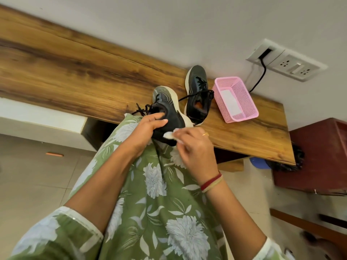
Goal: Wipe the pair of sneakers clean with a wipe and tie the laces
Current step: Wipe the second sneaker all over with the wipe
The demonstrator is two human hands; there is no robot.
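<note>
A black sneaker with a white sole (167, 107) is tipped on its side at the near edge of the wooden table (75, 72), its laces loose. My left hand (148, 126) grips it at the collar, fingers inside the opening. My right hand (193, 147) pinches a small white wipe (169, 135) against the sneaker's heel. The second black sneaker (197, 91) stands upright on the table just behind, laces undone and trailing left.
A pink plastic basket (242, 87) holding a white sheet sits right of the shoes. A wall socket panel (289, 62) with a black cable is above it. A dark red cabinet (319, 156) stands at the right. My green floral clothing fills the foreground.
</note>
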